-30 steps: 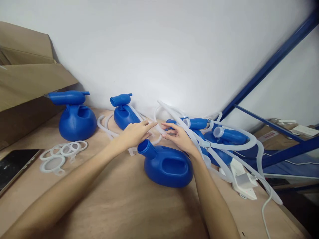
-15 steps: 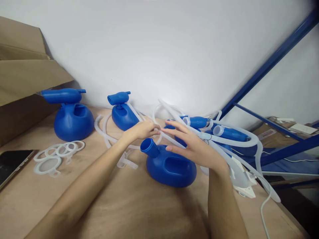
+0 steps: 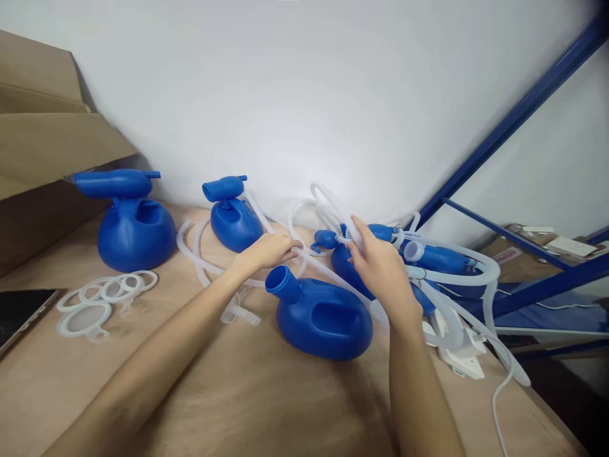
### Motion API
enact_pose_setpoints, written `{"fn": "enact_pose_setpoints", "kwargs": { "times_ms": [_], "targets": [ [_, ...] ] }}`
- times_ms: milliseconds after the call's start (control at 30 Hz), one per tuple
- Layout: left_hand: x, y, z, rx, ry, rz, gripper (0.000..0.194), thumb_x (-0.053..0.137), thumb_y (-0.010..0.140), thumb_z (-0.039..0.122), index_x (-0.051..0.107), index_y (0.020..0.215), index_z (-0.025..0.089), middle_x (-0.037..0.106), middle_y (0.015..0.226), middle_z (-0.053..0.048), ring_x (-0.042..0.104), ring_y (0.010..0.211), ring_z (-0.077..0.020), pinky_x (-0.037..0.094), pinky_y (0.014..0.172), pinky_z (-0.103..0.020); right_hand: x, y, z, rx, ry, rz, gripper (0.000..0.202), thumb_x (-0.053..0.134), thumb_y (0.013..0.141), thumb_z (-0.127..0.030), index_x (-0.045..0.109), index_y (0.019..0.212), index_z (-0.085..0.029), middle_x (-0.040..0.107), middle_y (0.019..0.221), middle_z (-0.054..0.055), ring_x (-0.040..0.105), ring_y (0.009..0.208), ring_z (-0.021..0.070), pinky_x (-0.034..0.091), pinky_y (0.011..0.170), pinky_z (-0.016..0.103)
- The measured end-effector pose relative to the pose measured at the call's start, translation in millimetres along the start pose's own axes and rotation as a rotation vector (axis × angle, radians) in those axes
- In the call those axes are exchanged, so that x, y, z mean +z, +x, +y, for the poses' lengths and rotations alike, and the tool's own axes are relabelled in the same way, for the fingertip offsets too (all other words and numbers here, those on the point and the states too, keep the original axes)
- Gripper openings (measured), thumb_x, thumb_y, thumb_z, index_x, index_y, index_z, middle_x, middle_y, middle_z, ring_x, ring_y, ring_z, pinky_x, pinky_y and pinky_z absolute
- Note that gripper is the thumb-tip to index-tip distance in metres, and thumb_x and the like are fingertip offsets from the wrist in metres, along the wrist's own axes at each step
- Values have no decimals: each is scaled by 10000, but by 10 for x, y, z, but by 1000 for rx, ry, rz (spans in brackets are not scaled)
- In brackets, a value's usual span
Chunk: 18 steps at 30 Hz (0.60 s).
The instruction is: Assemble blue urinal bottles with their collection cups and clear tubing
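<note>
My left hand is closed in a pinch on a translucent white tube, which runs down to the right behind a blue plastic bottle. That bottle lies on the table below my hands, its open neck pointing up and left, with a recessed handle. To the right, my right hand has thumb and forefinger about a second stretch of white tubing. Just beyond it sit more blue bottles and a small blue fitting. A clear plastic T-shaped piece lies left of the near bottle.
Two blue bottles with spouted tops stand at the back left. White ring-shaped caps and a phone lie on the left. A cardboard box is behind them. Coiled tubes and a blue metal frame are right.
My right hand has moved away from my left, from above the near bottle, and its spread fingers have closed about the tubing. My left hand stays nearly in place.
</note>
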<state>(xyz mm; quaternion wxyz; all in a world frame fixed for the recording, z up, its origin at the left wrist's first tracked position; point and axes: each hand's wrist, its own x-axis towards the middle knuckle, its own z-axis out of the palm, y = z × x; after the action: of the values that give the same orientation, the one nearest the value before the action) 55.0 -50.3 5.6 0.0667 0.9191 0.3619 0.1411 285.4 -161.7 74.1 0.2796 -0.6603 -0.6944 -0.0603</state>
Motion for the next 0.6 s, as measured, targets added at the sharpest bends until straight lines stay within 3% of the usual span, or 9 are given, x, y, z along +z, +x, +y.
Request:
{"fn": "enact_pose_setpoints", "kwargs": {
  "times_ms": [67,167,267,467,600],
  "targets": [
    [-81,-11,41,-5,13,59,357,535,1060,303,713,1360,230,801,1123,-122,744,1085,-310,530,819,-326,-9,16,-10,19,276,29,541,552,1020,-343,554,1549,-234,805,946,99,785,785,295,666,759,471],
    [-136,-15,89,12,-1,137,407,485,1084,322,650,1452,271,790,1195,-97,731,1138,-296,534,919,-348,-77,24,-83,46,707,149,602,655,978,-449,541,1537,-258,801,975,66,762,695,222,601,534,318],
    [-54,0,79,47,-52,170,463,511,1071,297,583,1528,278,771,1268,-101,726,1150,-291,543,942,-360,-208,4,-180,45,952,290,647,768,912,-434,552,1505,-291,782,981,46,755,710,195,537,489,267],
    [107,41,12,125,-104,144,446,584,1021,212,650,1459,259,797,1149,-91,750,1044,-255,563,896,-328,-446,-50,-220,-45,1140,593,282,777,882,-327,747,1160,-288,721,861,-22,653,569,109,394,396,204],
    [-48,69,104,276,-158,251,455,457,1055,145,652,1450,260,762,1239,-90,717,1120,-224,554,971,-338,-399,-81,-208,-70,975,482,470,722,946,-332,626,1406,-324,754,904,-2,722,660,164,534,516,264]
  ]
}}
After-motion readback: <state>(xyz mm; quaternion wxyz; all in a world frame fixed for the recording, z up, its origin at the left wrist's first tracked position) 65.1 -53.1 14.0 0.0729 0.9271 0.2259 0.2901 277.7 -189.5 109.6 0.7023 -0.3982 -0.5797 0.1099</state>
